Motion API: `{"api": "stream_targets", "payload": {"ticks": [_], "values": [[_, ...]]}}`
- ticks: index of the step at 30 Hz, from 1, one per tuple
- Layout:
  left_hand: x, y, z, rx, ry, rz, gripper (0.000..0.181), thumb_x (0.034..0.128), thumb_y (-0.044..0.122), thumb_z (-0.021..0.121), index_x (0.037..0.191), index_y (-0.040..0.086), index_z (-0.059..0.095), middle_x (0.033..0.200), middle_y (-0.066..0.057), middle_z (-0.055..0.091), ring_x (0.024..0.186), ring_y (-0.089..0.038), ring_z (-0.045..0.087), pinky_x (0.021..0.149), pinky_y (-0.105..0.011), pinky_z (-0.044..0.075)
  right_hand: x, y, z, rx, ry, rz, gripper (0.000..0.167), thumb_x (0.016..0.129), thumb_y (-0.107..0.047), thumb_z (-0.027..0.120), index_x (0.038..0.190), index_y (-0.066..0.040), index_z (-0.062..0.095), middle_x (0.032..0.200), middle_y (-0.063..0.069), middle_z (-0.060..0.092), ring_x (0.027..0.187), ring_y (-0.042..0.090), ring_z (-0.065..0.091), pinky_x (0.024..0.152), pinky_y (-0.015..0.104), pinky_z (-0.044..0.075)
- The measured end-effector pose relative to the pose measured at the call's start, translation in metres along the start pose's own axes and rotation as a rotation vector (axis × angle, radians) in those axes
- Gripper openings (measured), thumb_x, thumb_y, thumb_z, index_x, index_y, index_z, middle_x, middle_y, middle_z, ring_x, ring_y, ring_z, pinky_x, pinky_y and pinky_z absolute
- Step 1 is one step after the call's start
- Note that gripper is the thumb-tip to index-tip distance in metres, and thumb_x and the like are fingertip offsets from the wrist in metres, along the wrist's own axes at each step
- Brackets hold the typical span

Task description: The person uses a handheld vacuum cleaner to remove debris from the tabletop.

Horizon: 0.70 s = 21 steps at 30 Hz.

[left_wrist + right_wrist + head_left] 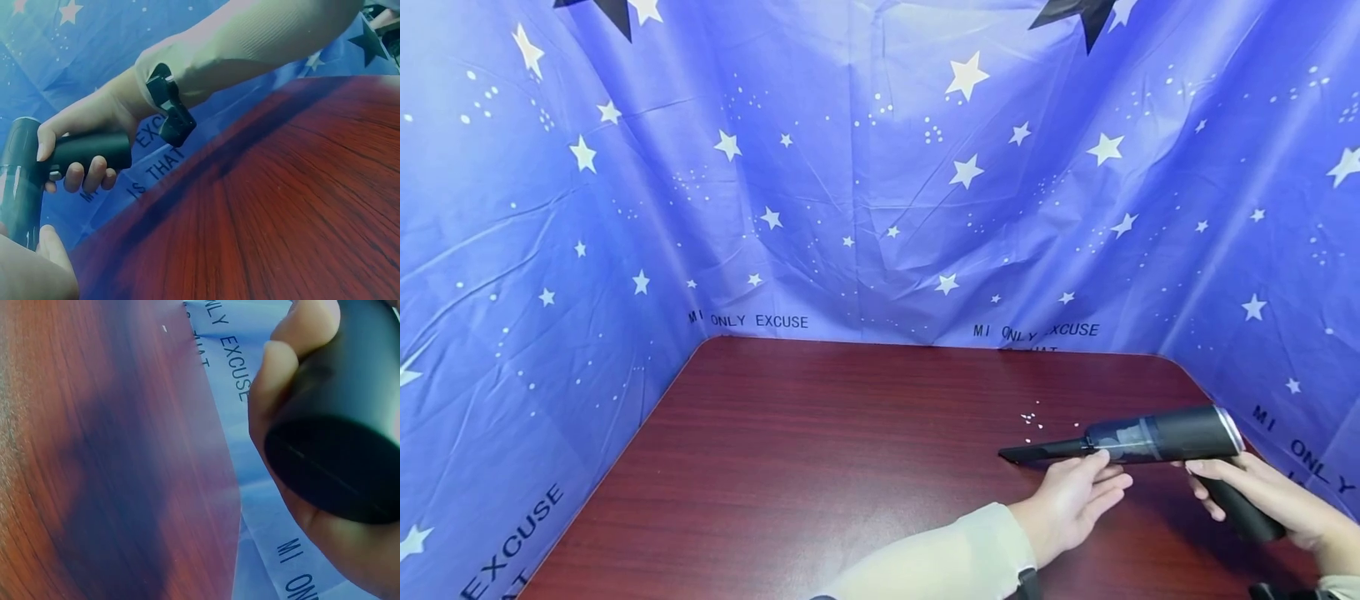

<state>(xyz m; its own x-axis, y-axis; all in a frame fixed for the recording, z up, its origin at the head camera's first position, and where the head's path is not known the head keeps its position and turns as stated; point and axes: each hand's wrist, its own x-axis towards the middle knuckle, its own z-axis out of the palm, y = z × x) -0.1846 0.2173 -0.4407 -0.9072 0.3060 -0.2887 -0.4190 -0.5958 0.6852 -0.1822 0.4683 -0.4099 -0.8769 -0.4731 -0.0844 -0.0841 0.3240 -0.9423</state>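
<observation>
A black handheld vacuum cleaner (1157,435) with a clear dust cup and flat nozzle is held over the right part of the table, its nozzle pointing left. My right hand (1273,492) grips its handle; in the left wrist view the right hand's fingers (94,174) curl round that handle. The left hand (1067,500) is by the front of the dust cup, fingers extended, thumb against or just beside the cup. Small white bits (1030,417) lie scattered on the table just beyond the nozzle. In the right wrist view the handle's end (337,469) fills the right side.
The dark red wood-grain table (775,467) extends left and forward of the hands. Blue star-printed cloth (865,167) hangs along its back and both sides. A black strap device (167,103) sits on the right wrist.
</observation>
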Motion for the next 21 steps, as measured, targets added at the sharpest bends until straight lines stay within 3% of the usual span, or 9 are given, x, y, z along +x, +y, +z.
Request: {"api": "stream_targets", "payload": {"ticks": [8, 21], "values": [[0.009, -0.001, 0.011, -0.017, -0.014, 0.008, 0.023, 0.0996, 0.011, 0.062, 0.114, -0.008, 0.061, 0.107, -0.022, 0.069, 0.107, -0.041, 0.067, 0.097, -0.047, 0.054, -0.006, 0.001, -0.002, -0.022, 0.039, -0.069, 0.038, 0.106, 0.001, 0.029, 0.113, -0.019, 0.06, 0.082, 0.0, 0.061, 0.065, 0.021, 0.061, 0.056, 0.045, 0.048], [0.015, -0.003, 0.015, 0.014, -0.008, 0.022, 0.027, 0.1, 0.012, 0.061, 0.117, -0.009, 0.062, 0.109, -0.024, 0.069, 0.107, -0.04, 0.067, 0.097, -0.046, 0.054, -0.011, 0.003, -0.005, -0.008, 0.061, -0.062, 0.034, 0.106, 0.001, 0.029, 0.11, -0.016, 0.058, 0.082, 0.003, 0.061, 0.065, 0.024, 0.06, 0.056, 0.048, 0.044]]}}
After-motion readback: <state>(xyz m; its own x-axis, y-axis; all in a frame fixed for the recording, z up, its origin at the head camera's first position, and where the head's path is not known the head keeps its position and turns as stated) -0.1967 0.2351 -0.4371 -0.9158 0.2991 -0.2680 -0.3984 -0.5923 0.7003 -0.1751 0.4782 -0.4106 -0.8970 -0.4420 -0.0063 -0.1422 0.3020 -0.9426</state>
